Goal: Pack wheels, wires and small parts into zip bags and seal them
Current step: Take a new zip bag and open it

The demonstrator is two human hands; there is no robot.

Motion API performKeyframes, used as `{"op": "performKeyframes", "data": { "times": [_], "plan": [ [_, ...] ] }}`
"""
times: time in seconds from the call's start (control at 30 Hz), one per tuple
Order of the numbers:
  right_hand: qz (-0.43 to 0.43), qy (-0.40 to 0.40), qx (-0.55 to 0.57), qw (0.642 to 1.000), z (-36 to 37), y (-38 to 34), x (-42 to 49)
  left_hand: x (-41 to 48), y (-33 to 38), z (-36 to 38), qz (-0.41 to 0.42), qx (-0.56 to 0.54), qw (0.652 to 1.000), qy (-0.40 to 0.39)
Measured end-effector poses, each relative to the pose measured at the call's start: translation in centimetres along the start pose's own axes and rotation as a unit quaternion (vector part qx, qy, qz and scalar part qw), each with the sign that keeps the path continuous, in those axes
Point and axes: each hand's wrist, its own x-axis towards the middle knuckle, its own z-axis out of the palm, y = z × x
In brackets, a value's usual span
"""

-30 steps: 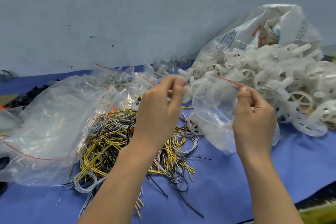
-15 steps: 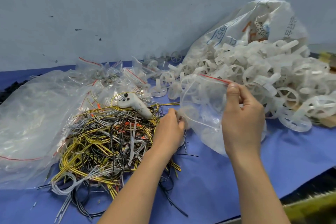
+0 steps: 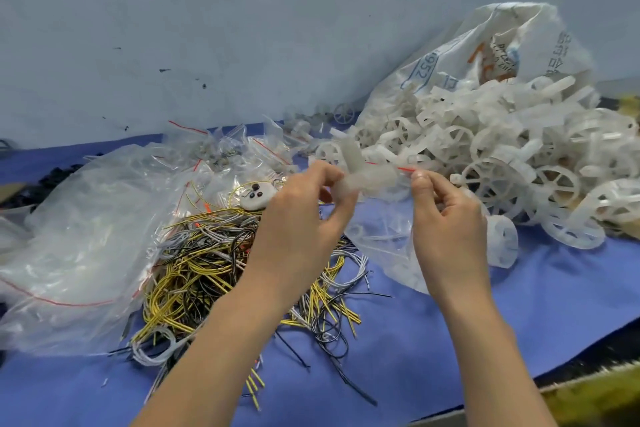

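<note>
- My left hand (image 3: 304,218) pinches a white wheel (image 3: 360,173) at the mouth of the zip bag (image 3: 384,239).
- My right hand (image 3: 446,222) pinches the bag's red-striped rim; the bag hangs over the blue table (image 3: 450,333).
- Wire tangle (image 3: 207,263) lies under my left wrist.
- Wheel pile (image 3: 502,149) spills from a white sack (image 3: 485,48) on the right.
</note>
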Motion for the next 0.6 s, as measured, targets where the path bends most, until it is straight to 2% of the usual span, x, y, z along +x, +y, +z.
{"op": "performKeyframes", "data": {
  "times": [0.07, 0.13, 0.3, 0.4, 0.47, 0.6],
  "plan": [
    [-0.004, -0.013, -0.003, 1.0, 0.3, 0.0, -0.1, -0.2, -0.1, 0.6, 0.054, 0.111, 0.992, -0.009],
    [-0.012, -0.023, -0.015, 1.0, 0.4, 0.0, -0.3, -0.1, -0.1, 1.5, 0.083, 0.174, 0.981, -0.035],
    [-0.039, -0.045, -0.063, 0.996, 1.0, -0.4, -0.6, 0.3, -0.1, 3.7, 0.033, 0.18, 0.975, -0.126],
    [-0.046, -0.046, -0.079, 0.995, 0.8, -0.4, -0.4, 0.6, 0.0, 4.4, 0.051, 0.141, 0.966, -0.21],
    [-0.053, -0.047, -0.078, 0.994, 0.5, -0.3, -0.4, 0.6, -0.2, 4.4, 0.085, 0.141, 0.959, -0.23],
    [-0.066, -0.049, -0.07, 0.994, 0.4, -0.5, -0.4, -0.1, -0.4, 4.4, 0.115, 0.226, 0.941, -0.226]
  ]
}}
